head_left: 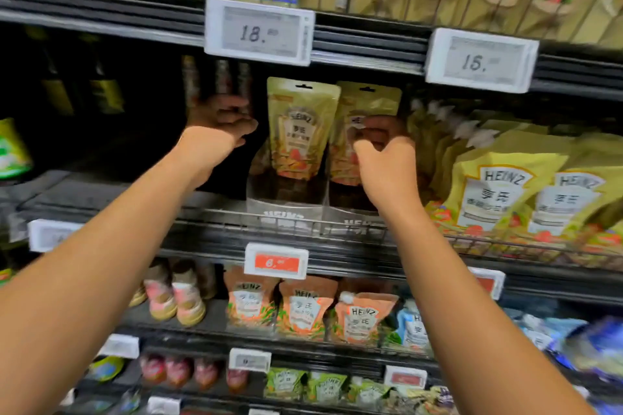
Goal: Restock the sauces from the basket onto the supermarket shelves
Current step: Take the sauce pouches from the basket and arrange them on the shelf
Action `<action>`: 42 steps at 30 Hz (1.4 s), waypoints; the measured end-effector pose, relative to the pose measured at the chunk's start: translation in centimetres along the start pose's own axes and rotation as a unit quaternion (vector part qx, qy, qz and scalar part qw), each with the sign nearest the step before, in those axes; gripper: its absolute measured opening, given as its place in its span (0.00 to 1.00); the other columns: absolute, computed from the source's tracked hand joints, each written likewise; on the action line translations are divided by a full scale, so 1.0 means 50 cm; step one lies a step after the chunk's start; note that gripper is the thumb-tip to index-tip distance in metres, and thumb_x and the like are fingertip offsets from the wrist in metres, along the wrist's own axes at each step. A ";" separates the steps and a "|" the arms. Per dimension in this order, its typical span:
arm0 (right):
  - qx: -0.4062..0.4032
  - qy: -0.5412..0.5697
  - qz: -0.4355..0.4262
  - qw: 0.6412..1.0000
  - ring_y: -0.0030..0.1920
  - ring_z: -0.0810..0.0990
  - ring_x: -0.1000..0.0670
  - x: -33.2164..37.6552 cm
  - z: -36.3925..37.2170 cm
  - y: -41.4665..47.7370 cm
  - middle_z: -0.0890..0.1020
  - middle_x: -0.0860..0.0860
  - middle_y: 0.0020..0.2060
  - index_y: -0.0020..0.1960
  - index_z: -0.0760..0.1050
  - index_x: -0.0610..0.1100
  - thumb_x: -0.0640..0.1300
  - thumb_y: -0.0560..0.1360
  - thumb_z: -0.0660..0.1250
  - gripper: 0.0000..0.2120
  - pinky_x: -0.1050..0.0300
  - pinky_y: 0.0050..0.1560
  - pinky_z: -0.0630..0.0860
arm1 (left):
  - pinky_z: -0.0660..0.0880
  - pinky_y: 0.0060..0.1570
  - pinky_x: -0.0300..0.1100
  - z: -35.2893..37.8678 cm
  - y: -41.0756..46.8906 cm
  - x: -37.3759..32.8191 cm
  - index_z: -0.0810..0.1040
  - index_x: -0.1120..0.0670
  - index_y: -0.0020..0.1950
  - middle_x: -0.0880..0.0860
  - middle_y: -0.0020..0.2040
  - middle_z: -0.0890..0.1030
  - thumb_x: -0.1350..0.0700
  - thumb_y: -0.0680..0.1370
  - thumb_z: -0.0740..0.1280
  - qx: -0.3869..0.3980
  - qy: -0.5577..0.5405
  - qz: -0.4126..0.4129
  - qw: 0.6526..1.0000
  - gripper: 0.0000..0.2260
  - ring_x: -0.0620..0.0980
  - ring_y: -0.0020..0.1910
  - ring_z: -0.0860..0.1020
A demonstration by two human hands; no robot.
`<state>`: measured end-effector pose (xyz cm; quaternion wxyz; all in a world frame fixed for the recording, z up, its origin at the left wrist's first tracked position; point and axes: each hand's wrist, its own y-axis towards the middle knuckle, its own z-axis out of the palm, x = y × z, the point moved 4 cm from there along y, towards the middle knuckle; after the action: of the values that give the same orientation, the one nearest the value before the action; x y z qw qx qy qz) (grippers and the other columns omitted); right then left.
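- Fingers (387, 126) of right hand (387, 165) curled round second Heinz pouch (367, 101), which stands upright in clear tray (286, 209) on middle shelf (101, 192).
- Left hand (219, 126) curled beside first Heinz pouch (301, 125); can't tell whether it grips anything, too dark.
- Progress: two pouches in tray, likely mid-task; basket out of view.
- Room: open dark space left of tray; price tag (258, 32) edge close above pouches; wire rail (215, 217) in front.
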<state>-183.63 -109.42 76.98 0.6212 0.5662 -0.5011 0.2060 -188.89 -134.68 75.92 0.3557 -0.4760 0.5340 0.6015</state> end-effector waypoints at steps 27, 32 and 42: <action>0.552 0.189 0.057 0.810 0.27 0.77 0.53 0.176 0.768 -0.764 0.80 0.48 0.30 0.44 0.73 0.45 0.35 0.78 0.67 0.07 0.60 0.30 0.76 | 0.76 0.41 0.45 -0.825 -0.727 0.171 0.77 0.55 0.50 0.55 0.36 0.82 0.66 0.77 0.68 -0.374 -0.064 -0.172 0.909 0.07 0.49 0.34 0.79; 0.630 0.139 0.101 0.757 0.26 0.76 0.52 0.110 0.868 -0.922 0.80 0.51 0.28 0.45 0.74 0.42 0.36 0.78 0.66 0.04 0.59 0.29 0.76 | 0.81 0.43 0.44 -0.929 -0.872 0.274 0.79 0.54 0.51 0.54 0.39 0.83 0.64 0.77 0.68 -0.437 -0.079 -0.242 0.863 0.07 0.48 0.37 0.81; 0.744 -0.017 0.132 0.654 0.26 0.76 0.54 -0.102 1.014 -1.118 0.80 0.52 0.28 0.45 0.74 0.46 0.37 0.78 0.67 0.06 0.59 0.29 0.76 | 0.81 0.43 0.43 -0.989 -1.064 0.547 0.79 0.54 0.54 0.56 0.43 0.83 0.63 0.78 0.67 -0.553 -0.161 -0.364 0.732 0.07 0.51 0.41 0.82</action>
<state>-159.44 -169.28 37.56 -0.0508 0.7704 -0.2601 0.5799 -137.59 -176.00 34.88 0.3019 -0.6428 -0.1718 0.6827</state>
